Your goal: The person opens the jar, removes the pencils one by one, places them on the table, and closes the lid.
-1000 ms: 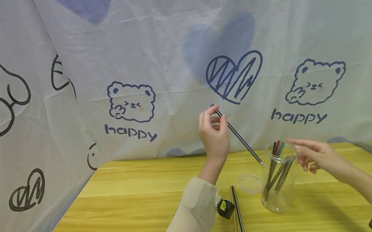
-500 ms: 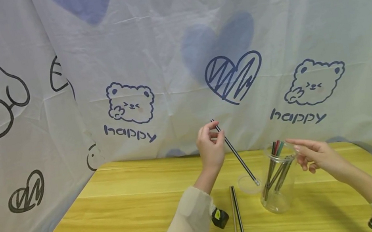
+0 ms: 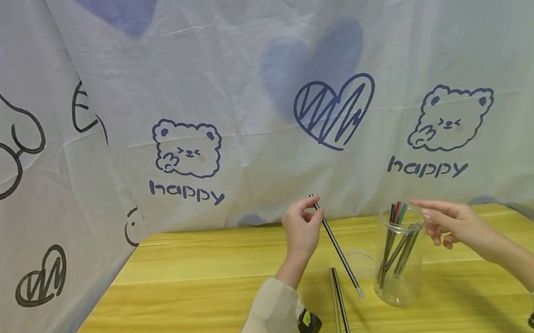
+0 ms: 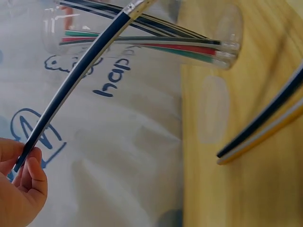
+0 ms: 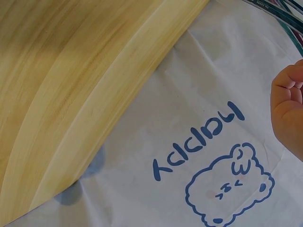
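Note:
My left hand (image 3: 302, 231) pinches a dark striped pencil (image 3: 339, 253) near its upper end. The pencil slants down to the right, its silver-and-white eraser end lowest, over the table. In the left wrist view the thumb and fingertips meet on the pencil (image 4: 78, 71). A clear plastic cup (image 3: 399, 297) stands to the right with several pencils (image 3: 397, 245) leaning inside, including red and green ones. My right hand (image 3: 454, 225) pinches the cup's rim with thumb and extended index finger, its other fingers curled. Only part of this hand (image 5: 289, 106) shows in the right wrist view.
Two pencils, one brownish (image 3: 336, 311) and one black (image 3: 342, 310), lie side by side on the yellow wood-grain table (image 3: 164, 308). A clear round lid (image 3: 362, 263) lies left of the cup. A printed white curtain (image 3: 233, 79) hangs behind the table.
My left hand has moved down and slightly left, bringing the pencil from beside the cup's rim to lower over the table, left of the cup. My right hand stays at the rim.

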Action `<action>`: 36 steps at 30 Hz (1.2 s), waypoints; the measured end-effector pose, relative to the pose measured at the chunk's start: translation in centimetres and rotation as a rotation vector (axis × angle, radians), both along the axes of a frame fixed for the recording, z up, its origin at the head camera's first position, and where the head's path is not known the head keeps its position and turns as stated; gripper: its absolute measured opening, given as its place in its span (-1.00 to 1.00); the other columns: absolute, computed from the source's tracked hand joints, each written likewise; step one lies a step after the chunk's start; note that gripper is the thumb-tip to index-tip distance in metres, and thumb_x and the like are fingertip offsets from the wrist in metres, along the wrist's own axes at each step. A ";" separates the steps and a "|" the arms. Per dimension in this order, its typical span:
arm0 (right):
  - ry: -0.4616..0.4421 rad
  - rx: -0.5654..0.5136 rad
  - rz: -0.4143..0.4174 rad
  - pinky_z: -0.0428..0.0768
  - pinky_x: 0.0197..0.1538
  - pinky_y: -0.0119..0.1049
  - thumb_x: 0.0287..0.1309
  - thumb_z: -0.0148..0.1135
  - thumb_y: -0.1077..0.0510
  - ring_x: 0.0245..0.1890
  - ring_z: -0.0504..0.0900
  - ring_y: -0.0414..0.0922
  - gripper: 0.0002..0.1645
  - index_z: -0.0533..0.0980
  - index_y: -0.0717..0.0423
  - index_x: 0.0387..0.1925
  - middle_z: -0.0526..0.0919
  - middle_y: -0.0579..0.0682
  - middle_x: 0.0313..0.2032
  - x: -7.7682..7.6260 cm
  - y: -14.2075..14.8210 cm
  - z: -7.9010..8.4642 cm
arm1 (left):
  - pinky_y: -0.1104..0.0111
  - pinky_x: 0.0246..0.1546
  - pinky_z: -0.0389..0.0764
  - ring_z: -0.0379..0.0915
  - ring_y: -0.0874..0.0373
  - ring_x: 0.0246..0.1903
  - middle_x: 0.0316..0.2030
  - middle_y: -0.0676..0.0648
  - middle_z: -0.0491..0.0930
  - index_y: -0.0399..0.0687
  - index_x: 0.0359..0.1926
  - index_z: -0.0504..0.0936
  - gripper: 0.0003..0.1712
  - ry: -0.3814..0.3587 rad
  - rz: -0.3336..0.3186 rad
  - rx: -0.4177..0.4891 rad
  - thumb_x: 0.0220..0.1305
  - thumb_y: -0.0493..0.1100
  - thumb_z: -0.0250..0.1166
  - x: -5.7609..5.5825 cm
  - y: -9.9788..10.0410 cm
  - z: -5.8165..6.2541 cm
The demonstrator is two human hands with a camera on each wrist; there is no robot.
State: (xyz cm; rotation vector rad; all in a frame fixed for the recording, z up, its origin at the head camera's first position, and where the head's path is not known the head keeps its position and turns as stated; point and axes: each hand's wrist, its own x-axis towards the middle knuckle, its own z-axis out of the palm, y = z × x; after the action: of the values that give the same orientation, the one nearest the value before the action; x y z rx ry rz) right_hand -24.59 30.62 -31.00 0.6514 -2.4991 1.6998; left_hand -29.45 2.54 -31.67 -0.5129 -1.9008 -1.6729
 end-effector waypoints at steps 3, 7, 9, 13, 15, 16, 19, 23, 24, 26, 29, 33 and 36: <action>0.002 0.000 -0.002 0.45 -0.63 -0.41 0.33 -0.14 0.09 -0.60 0.46 -0.17 -0.62 0.34 -0.31 0.13 0.47 0.04 -0.54 -0.1 0.0 0.0 | 0.56 -0.71 0.35 0.32 0.33 -0.64 -0.29 -0.23 0.57 -0.34 -0.23 0.61 -0.78 -0.056 -0.013 -0.024 0.01 -0.44 0.24 -0.2 -0.2 -0.7; 0.000 -0.002 -0.002 0.44 -0.63 -0.41 0.33 -0.14 0.10 -0.60 0.46 -0.17 -0.62 0.35 -0.34 0.10 0.47 0.03 -0.54 -0.1 0.0 0.0 | 0.55 -0.75 0.31 0.28 0.33 -0.68 -0.29 -0.20 0.58 -0.33 -0.22 0.61 -0.78 -0.131 -0.017 -0.070 0.03 -0.42 0.24 -0.4 -0.3 -1.9; -0.003 -0.003 -0.003 0.44 -0.63 -0.41 0.33 -0.14 0.10 -0.60 0.46 -0.17 -0.60 0.33 -0.27 0.15 0.47 0.01 -0.55 -0.1 0.0 0.0 | 0.55 -0.75 0.31 0.26 0.33 -0.69 -0.31 -0.18 0.58 -0.32 -0.23 0.62 -0.78 -0.151 -0.002 -0.097 0.02 -0.42 0.24 -0.6 -0.3 -2.5; -0.007 -0.005 -0.008 0.44 -0.64 -0.40 0.33 -0.15 0.09 -0.61 0.46 -0.16 -0.60 0.32 -0.22 0.17 0.47 0.02 -0.55 -0.1 0.0 0.0 | 0.53 -0.70 0.40 0.33 0.30 -0.66 -0.36 -0.17 0.59 -0.31 -0.26 0.63 -0.79 -0.168 0.013 -0.144 0.00 -0.43 0.25 -0.9 -0.4 -3.2; -0.009 -0.008 -0.009 0.43 -0.64 -0.40 0.34 -0.16 0.09 -0.61 0.46 -0.16 -0.62 0.35 -0.34 0.11 0.47 0.03 -0.55 -0.2 0.0 0.0 | 0.51 -0.67 0.43 0.35 0.28 -0.64 -0.39 -0.14 0.59 -0.30 -0.27 0.64 -0.80 -0.178 0.012 -0.177 -0.01 -0.42 0.26 -1.0 -0.5 -3.5; -0.010 -0.010 -0.009 0.43 -0.64 -0.39 0.34 -0.16 0.09 -0.61 0.46 -0.16 -0.63 0.36 -0.39 0.07 0.47 0.03 -0.54 -0.2 0.0 0.0 | 0.50 -0.66 0.45 0.36 0.26 -0.63 -0.40 -0.14 0.59 -0.30 -0.28 0.64 -0.80 -0.186 0.008 -0.193 -0.01 -0.42 0.27 -1.0 -0.5 -3.6; -0.016 -0.012 -0.011 0.43 -0.64 -0.39 0.34 -0.15 0.09 -0.61 0.46 -0.16 -0.65 0.37 -0.44 0.02 0.46 0.03 -0.54 -0.2 0.0 0.0 | 0.50 -0.61 0.46 0.38 0.23 -0.60 -0.41 -0.14 0.59 -0.31 -0.28 0.64 -0.81 -0.227 -0.008 -0.240 -0.01 -0.42 0.27 -1.0 -0.7 -4.0; -0.021 -0.011 -0.015 0.44 -0.63 -0.39 0.33 -0.15 0.08 -0.61 0.46 -0.16 -0.61 0.34 -0.22 0.16 0.46 0.05 -0.53 -0.2 0.0 -0.1 | 0.50 -0.59 0.48 0.46 0.16 -0.53 -0.41 -0.19 0.59 -0.36 -0.27 0.63 -0.78 -0.265 -0.037 -0.279 -0.03 -0.46 0.26 -1.1 -0.9 -4.5; -0.021 -0.010 -0.015 0.44 -0.63 -0.39 0.33 -0.15 0.08 -0.61 0.46 -0.16 -0.59 0.32 -0.15 0.19 0.46 0.05 -0.53 -0.1 0.0 -0.1 | 0.50 -0.58 0.48 0.48 0.14 -0.50 -0.41 -0.21 0.59 -0.36 -0.27 0.63 -0.78 -0.270 -0.044 -0.286 -0.04 -0.47 0.26 -1.1 -1.0 -4.7; -0.021 -0.010 -0.017 0.44 -0.63 -0.39 0.34 -0.15 0.08 -0.61 0.46 -0.16 -0.57 0.29 -0.07 0.21 0.46 0.07 -0.53 -0.1 0.0 -0.1 | 0.49 -0.59 0.51 0.52 0.10 -0.49 -0.42 -0.23 0.58 -0.37 -0.26 0.62 -0.76 -0.288 -0.066 -0.295 -0.05 -0.49 0.27 -1.2 -1.2 -5.0; -0.021 -0.011 -0.019 0.44 -0.63 -0.39 0.34 -0.16 0.08 -0.61 0.46 -0.16 -0.57 0.30 -0.07 0.21 0.47 0.06 -0.53 -0.1 0.0 -0.1 | 0.45 -0.59 0.54 0.54 0.06 -0.52 -0.44 -0.22 0.57 -0.37 -0.23 0.61 -0.74 -0.331 -0.108 -0.305 -0.05 -0.50 0.27 -1.3 -1.4 -5.4; -0.023 -0.014 -0.025 0.44 -0.63 -0.40 0.33 -0.15 0.08 -0.61 0.46 -0.17 -0.62 0.35 -0.23 0.14 0.47 0.04 -0.54 -0.1 0.0 -0.1 | 0.40 -0.61 0.55 0.53 0.06 -0.60 -0.48 -0.18 0.55 -0.37 -0.18 0.60 -0.70 -0.382 -0.149 -0.321 -0.03 -0.51 0.26 -1.5 -1.7 -5.9; -0.024 -0.016 -0.026 0.44 -0.63 -0.40 0.33 -0.15 0.07 -0.61 0.46 -0.17 -0.65 0.36 -0.32 0.08 0.47 0.04 -0.53 -0.1 0.0 0.0 | 0.40 -0.64 0.53 0.50 0.09 -0.63 -0.52 -0.15 0.56 -0.34 -0.17 0.60 -0.70 -0.416 -0.152 -0.346 -0.02 -0.50 0.26 -1.6 -1.8 -6.1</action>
State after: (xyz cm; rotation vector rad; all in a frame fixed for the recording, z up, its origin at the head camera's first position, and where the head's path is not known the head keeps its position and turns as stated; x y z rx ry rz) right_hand -24.68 30.60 -31.04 0.5981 -2.4959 1.7262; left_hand -31.06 0.78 -37.79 -0.4773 -2.5364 -1.6462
